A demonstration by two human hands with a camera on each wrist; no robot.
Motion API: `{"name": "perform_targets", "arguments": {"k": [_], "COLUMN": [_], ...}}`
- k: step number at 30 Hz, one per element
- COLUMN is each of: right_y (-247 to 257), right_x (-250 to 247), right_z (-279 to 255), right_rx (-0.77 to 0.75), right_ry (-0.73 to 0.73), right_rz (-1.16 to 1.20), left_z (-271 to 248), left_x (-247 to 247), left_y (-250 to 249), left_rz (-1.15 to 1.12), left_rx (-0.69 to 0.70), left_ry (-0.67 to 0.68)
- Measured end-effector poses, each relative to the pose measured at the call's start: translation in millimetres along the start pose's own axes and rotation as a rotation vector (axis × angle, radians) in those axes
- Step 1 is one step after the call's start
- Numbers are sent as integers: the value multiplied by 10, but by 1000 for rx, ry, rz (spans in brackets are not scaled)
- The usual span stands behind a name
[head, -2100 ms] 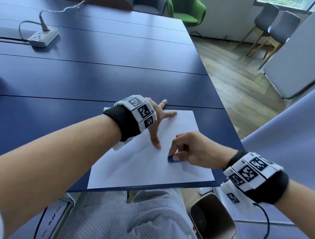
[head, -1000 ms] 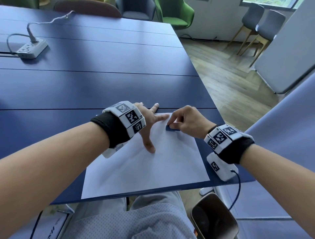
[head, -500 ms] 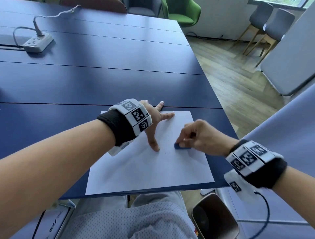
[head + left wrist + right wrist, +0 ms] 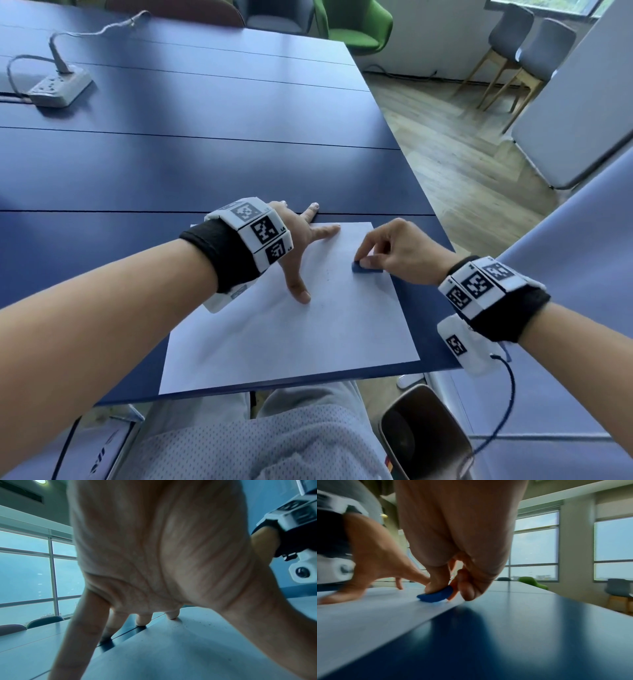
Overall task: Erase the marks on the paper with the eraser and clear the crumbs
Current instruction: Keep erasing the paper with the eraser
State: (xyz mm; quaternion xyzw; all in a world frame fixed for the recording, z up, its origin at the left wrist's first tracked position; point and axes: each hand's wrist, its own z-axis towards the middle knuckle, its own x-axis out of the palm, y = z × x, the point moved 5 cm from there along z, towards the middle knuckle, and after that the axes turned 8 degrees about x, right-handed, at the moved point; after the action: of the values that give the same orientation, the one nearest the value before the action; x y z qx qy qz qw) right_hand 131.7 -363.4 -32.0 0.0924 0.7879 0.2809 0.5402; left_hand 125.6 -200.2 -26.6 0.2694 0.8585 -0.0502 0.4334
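Note:
A white sheet of paper (image 4: 291, 335) lies on the blue table (image 4: 205, 164) near its front right corner. My left hand (image 4: 305, 240) presses on the sheet's upper part with spread, straight fingers, thumb (image 4: 299, 291) pointing back toward me. My right hand (image 4: 394, 253) pinches a small blue eraser (image 4: 366, 268) against the paper by its right edge; the right wrist view shows the eraser (image 4: 436, 595) tilted, its front end touching the sheet. Fine dark crumbs (image 4: 197, 623) dot the paper (image 4: 171, 649) between thumb and fingers. Faint specks (image 4: 329, 274) lie left of the eraser.
A white power strip (image 4: 60, 87) with its cable sits at the table's far left. The table's right edge runs just right of the paper, with wooden floor (image 4: 462, 154) beyond. A dark chair back (image 4: 424, 431) stands below the front edge. Green and grey chairs stand farther off.
My right hand has swept the eraser back and forth: up to the paper's top edge a second ago, down to mid-sheet, now a little upward again. The left hand has stayed planted.

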Motion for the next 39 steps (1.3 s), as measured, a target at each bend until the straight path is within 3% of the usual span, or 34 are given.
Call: {"name": "perform_targets", "arguments": {"k": [2, 5, 10, 16, 23, 27, 31, 35, 39], "right_y": [-7, 73, -87, -116, -108, -90, -20, -130, 20], "right_x": [20, 162, -60, 26, 2, 45, 120, -60, 123], "right_z": [-31, -135, -32, -156, -202, -248, -319, -244, -379], "right_rx": [3, -24, 55, 45, 34, 34, -1, 53, -7], "right_ry": [-16, 165, -65, -61, -79, -139, -73, -202, -97], "right_rz": [18, -28, -46, -68, -98, -69, -45, -75, -78], "left_z": [-4, -5, -19, -18, 19, 49, 45, 54, 62], "left_x": [4, 13, 9, 5, -41, -23, 37, 41, 39], "left_y": [6, 12, 1, -4, -117, -149, -167, -179, -178], "left_rz": [-6, -7, -10, -6, -15, -55, -27, -14, -27], "left_rx": [-4, -9, -2, 24, 257, 246, 224, 221, 210], "left_ry": [1, 2, 1, -15, -58, -26, -6, -12, -7]}}
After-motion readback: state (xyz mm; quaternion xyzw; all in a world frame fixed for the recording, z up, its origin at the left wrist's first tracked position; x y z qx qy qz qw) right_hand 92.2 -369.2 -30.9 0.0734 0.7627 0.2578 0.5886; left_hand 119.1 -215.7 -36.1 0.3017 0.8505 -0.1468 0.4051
